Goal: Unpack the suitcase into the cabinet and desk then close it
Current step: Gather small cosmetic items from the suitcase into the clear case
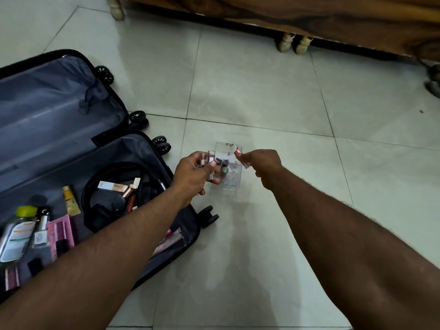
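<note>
Now the left hand (194,176) fingers are clamped on two small tubes (207,163) and the right hand (260,166) fingers pinch a lipstick (238,152) above the clear organizer (227,172), with the suitcase (78,148) lying open just left, so lower it upright into a free slot.

Open suitcase (71,139) lay on tiled floor (262,91), its near half holding headphones (104,198), bottles and cosmetics. Left hand (192,177) gripped small clear-capped tubes (209,165); right hand (264,167) pinched a red-tipped tube (239,153) over a clear organizer (228,177) on the floor beside the suitcase.
</note>
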